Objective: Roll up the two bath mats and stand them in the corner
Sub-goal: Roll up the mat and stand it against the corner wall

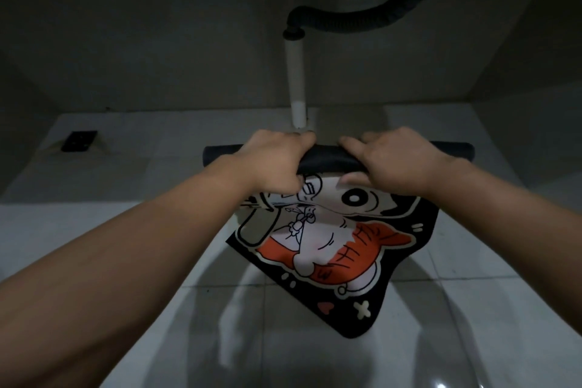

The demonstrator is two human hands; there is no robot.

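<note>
Left hand [277,161], right hand [390,162], gripping rolled bath mat [330,230]

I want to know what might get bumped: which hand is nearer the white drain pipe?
Left. The left hand grips the mat roll just below the white drain pipe; the right hand grips further right.

Head view; looks forward and down, close over floor [126,214]; wall [157,41] ahead

a bathroom: tiled floor [299,340], drain pipe [297,85], floor drain [79,140]
</note>
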